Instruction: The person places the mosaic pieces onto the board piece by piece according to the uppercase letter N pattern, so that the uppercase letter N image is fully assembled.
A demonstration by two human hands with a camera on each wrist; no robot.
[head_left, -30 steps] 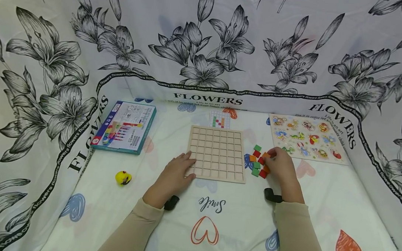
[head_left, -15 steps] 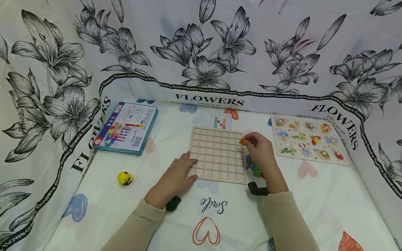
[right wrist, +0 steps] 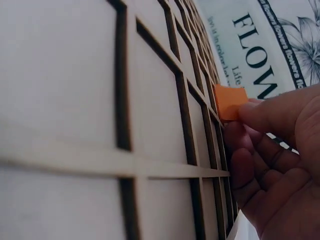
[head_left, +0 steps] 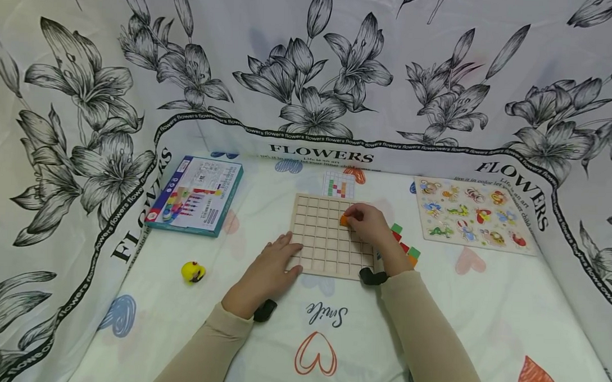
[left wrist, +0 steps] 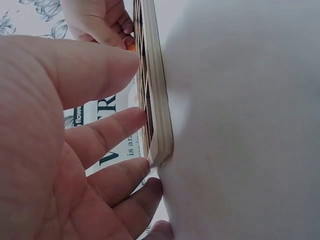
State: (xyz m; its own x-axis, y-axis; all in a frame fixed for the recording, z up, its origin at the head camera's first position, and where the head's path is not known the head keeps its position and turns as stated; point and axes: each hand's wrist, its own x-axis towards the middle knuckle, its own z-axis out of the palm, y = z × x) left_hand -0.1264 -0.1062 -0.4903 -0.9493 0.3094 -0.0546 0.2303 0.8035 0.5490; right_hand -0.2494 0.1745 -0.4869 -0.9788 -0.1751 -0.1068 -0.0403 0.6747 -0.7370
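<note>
A pale wooden grid board (head_left: 321,250) lies in the middle of the table, its square cells bare where I can see them. My right hand (head_left: 369,226) pinches an orange square tile (head_left: 344,220) over the upper right part of the grid. In the right wrist view the orange tile (right wrist: 231,102) sits between thumb and fingers, right at the grid ribs. My left hand (head_left: 270,268) rests along the board's left edge; the left wrist view shows its fairly straight fingers (left wrist: 112,132) touching the edge. Green, red and orange tiles (head_left: 413,253) lie right of the board, partly hidden by the right forearm.
Behind the board lies a small pattern card (head_left: 339,185) with coloured squares. An insect picture board (head_left: 474,214) is at the right. A boxed toy set (head_left: 194,195) and a yellow duck-like toy (head_left: 193,272) are on the left. Printed cloth (head_left: 310,73) rises behind.
My right hand has lifted an orange tile from the loose pile and carried it left onto the grid board. The left hand keeps its place at the board's edge.
</note>
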